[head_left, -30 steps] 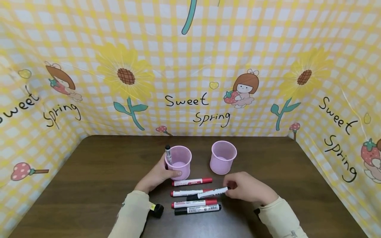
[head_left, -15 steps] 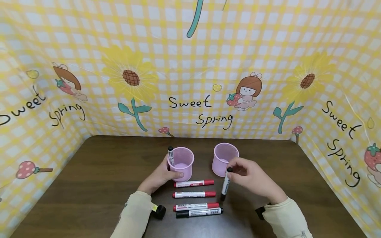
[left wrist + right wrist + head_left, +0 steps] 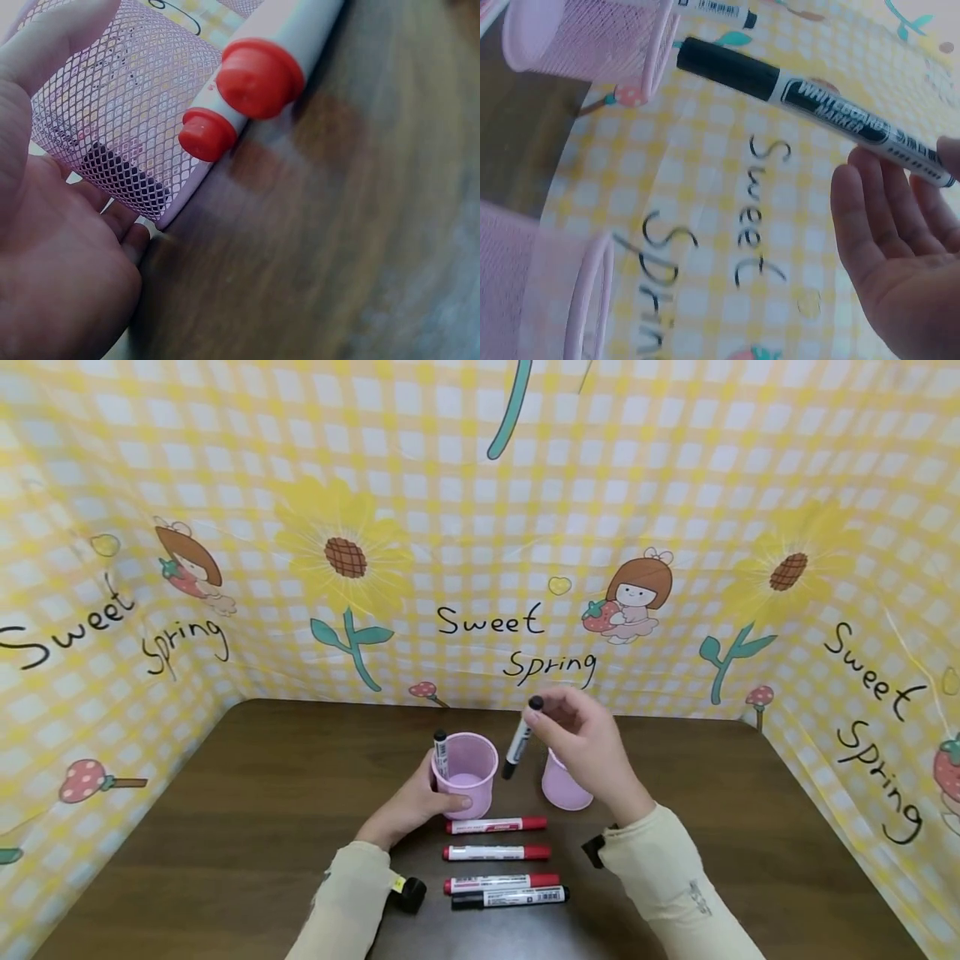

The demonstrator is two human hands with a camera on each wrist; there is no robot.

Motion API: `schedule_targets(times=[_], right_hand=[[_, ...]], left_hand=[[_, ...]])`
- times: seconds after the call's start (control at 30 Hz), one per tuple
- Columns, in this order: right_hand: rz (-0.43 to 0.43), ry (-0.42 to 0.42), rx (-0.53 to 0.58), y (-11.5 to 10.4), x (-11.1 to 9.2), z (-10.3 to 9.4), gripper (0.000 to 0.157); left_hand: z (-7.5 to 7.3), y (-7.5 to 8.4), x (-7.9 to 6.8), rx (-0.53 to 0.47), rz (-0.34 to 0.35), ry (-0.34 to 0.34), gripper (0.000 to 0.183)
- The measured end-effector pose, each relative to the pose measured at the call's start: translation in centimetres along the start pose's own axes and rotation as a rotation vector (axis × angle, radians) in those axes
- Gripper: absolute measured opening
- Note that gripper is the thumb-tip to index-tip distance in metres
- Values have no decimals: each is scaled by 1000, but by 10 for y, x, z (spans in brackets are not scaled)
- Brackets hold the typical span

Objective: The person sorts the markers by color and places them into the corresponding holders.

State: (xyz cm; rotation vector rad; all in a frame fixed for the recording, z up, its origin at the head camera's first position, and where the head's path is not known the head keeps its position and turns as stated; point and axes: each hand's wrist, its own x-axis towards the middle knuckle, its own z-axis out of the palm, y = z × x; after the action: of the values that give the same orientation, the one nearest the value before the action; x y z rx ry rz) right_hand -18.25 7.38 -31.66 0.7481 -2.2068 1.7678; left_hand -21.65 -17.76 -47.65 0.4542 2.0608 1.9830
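My left hand (image 3: 408,802) grips the left pink mesh cup (image 3: 476,797), its thumb across the front and its other fingers round the far side. Inside that cup leans a black-capped marker (image 3: 441,752). Above the table, between the two cups, my right hand (image 3: 585,739) pinches a black whiteboard marker (image 3: 519,743) by its upper end, the black cap slanting down to the left. In the right wrist view the word WHITEBOARD reads on the held marker (image 3: 840,112). The right pink cup (image 3: 564,787) stands partly hidden behind my right hand.
Three red markers lie in a column in front of the left cup: a far one (image 3: 497,825), a middle one (image 3: 497,852) and a near one (image 3: 502,883). A black marker (image 3: 510,897) lies closest, beside the near red one. A checked cloth (image 3: 480,527) walls the brown table (image 3: 225,827).
My right hand has lifted the black whiteboard marker off the row, tipped it steeply and carried it up and left towards the left cup. My left hand keeps its grip on the cup.
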Motion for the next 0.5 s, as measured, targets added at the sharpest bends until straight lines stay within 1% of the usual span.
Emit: schedule_targets(times=[0.13,0.17,0.33,0.5], right_hand=[[-31,-1,23,29,19,24,17],[-30,-4,17,33,21,31,18],[-7,-15,-59,49,29,58,16],[34,-42,-152,59,32,77,18]], left_hand=[[3,17,-6,14,-22,-22,83],[4,21,-7,20,-26,-25,82],[4,22,-7,40,-31,-14,81],[4,22,-8,20,-26,-13,81]])
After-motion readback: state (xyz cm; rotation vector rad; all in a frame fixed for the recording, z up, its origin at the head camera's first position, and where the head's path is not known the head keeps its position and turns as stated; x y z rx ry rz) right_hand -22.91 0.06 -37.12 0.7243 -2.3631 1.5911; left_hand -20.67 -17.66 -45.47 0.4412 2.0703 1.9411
